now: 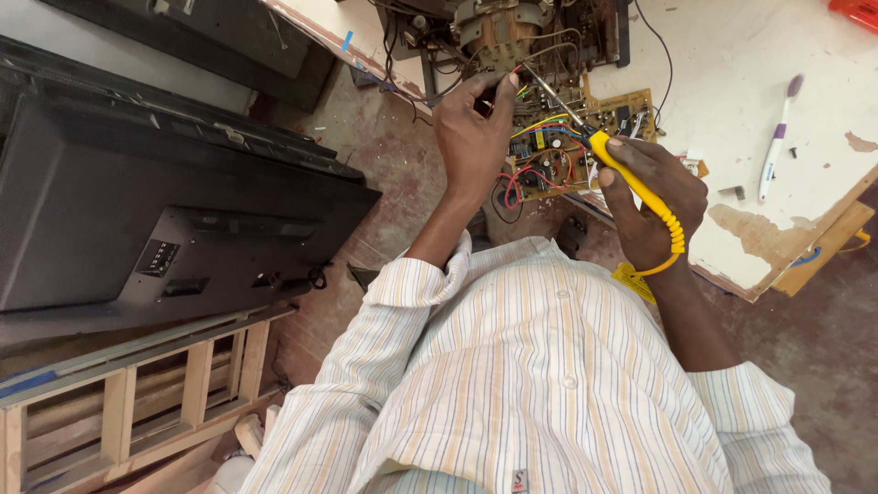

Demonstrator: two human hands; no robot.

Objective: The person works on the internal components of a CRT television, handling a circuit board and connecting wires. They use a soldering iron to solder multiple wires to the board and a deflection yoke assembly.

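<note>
From the head camera, the right hand (654, 197) is gripping a yellow soldering iron (631, 183), fingers clenched round its handle, the metal tip slanting up-left over a tan circuit board (631, 110). The left hand (474, 128) is pinching something small at the board's upper left edge, fingertips closed; what it is holding is too small to tell. The board is lying at the edge of a white, chipped bench (777, 55), tangled with red, yellow and blue wires (526, 174), and a copper-wound coil (498, 32) with dark cabling is sitting just behind it. The left hand and the iron's shaft are covering part of the board. A yellow tag (633, 279) is hanging below the right wrist, by the iron's coiled cord. A white and purple toothbrush (777, 137) is lying on the bench well right of the board, with a small dark screw (792, 151) just beside it. To the left, a black television back (165, 210) is resting face down on a wooden frame (137, 393). A striped shirt (530, 384) is filling the foreground.
</note>
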